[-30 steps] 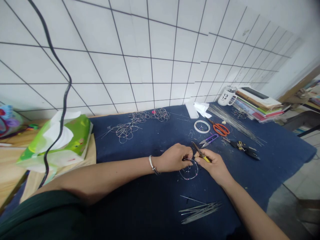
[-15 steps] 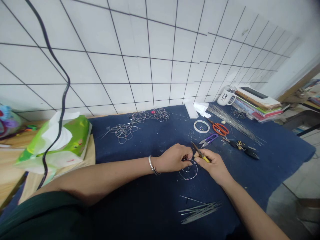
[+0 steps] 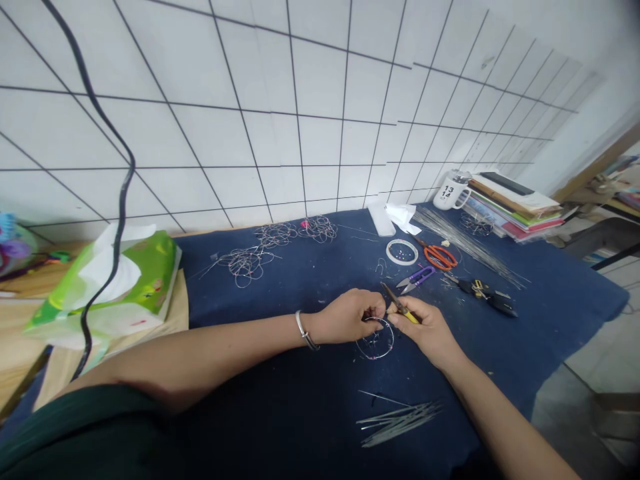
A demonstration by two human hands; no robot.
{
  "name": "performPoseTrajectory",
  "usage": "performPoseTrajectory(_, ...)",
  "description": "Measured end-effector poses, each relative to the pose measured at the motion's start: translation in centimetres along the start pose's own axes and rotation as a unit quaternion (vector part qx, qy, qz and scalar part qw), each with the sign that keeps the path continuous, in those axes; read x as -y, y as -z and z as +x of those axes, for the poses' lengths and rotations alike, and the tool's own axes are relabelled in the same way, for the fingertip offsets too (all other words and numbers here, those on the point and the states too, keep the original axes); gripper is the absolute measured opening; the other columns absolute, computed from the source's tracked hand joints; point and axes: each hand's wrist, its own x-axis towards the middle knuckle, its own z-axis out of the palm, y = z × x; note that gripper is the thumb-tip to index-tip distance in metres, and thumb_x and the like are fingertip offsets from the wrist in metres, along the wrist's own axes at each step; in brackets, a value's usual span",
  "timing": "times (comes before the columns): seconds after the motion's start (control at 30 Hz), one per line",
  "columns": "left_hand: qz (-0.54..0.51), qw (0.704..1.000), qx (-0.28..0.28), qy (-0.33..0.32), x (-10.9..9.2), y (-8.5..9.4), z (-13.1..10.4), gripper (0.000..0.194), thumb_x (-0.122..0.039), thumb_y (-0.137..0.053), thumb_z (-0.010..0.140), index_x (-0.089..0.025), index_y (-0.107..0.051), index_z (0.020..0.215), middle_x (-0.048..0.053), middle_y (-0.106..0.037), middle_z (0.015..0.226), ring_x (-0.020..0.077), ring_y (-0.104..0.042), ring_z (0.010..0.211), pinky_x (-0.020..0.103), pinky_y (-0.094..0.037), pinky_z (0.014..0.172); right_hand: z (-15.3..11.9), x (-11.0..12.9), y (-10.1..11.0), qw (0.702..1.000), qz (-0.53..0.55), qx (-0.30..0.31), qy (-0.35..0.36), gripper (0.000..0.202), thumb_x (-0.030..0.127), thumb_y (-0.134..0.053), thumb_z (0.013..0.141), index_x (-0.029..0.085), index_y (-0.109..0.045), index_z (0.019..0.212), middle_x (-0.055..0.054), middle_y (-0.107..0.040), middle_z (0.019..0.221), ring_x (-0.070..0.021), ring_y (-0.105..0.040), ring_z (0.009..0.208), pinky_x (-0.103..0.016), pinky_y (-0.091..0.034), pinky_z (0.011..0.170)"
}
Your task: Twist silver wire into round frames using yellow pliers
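Observation:
My left hand (image 3: 353, 316) is closed in a pinch on a beaded wire ring (image 3: 375, 358), a thin silver loop with small pink beads along it. The ring hangs below my fingertips, just over the dark blue cloth. My right hand (image 3: 425, 327) is closed around yellow-handled pliers (image 3: 411, 317), whose dark jaws point up and to the left. Its thumb and index fingertip meet close to the top of the ring, nearly touching the left fingers. Whether they also pinch the wire is too small to make out.
Purple snips (image 3: 423, 277), orange scissors (image 3: 440, 257), a white bead dish (image 3: 402, 252) and black-handled pliers (image 3: 487, 297) lie beyond my right hand. Cut wires (image 3: 397, 422) lie nearer me. Tangled beaded loops (image 3: 245, 265) sit farther left, near a green tissue pack (image 3: 150, 273).
The whole view has shifted very slightly. Both hands keep the same hold on the ring and pliers, with hardly any visible movement.

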Motion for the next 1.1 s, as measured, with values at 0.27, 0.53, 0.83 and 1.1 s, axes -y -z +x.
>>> performPoseTrajectory(0.27,-0.095,0.995,0.017,0.015,0.17,-0.24,0.02,0.01,-0.014,-0.055,0.072,-0.014,-0.057,0.082,-0.001,-0.054,0.073,0.0069,-0.048,0.064,0.018,-0.038,0.061,0.04,0.44,0.02,1.0,-0.007,-0.012,0.004,0.013,0.03,-0.058,0.076,0.018,-0.057,0.078,0.002,-0.051,0.071,-0.0105,-0.045,0.066,-0.022,-0.035,0.063)
performPoseTrajectory(0.53,-0.135,0.99,0.039,0.028,0.15,-0.05,-0.01,0.012,-0.017,-0.057,0.073,-0.014,-0.06,0.084,0.0,-0.054,0.076,0.0071,-0.049,0.067,0.018,-0.04,0.063,0.03,0.5,0.06,1.0,-0.009,-0.012,0.002,0.011,0.029,-0.057,0.076,0.018,-0.057,0.078,0.003,-0.05,0.07,-0.0104,-0.044,0.066,-0.022,-0.034,0.063)
performPoseTrajectory(0.83,-0.17,0.984,0.045,0.042,0.27,-0.24,-0.06,0.012,-0.018,-0.058,0.072,-0.014,-0.06,0.083,-0.001,-0.052,0.074,0.0067,-0.047,0.065,0.019,-0.039,0.062,-0.03,0.54,0.08,1.0,-0.013,-0.011,0.001,0.015,0.032,-0.057,0.075,0.018,-0.057,0.078,0.002,-0.051,0.07,-0.0109,-0.045,0.065,-0.022,-0.035,0.062)
performPoseTrajectory(1.1,-0.202,0.976,0.054,0.059,0.18,-0.21,-0.06,0.013,-0.02,-0.058,0.072,-0.014,-0.058,0.083,-0.002,-0.05,0.071,0.0063,-0.045,0.063,0.019,-0.039,0.06,-0.05,0.77,0.1,1.0,-0.019,-0.007,0.009,0.014,0.032,-0.056,0.076,0.018,-0.058,0.078,0.002,-0.051,0.07,-0.011,-0.045,0.066,-0.023,-0.035,0.063)
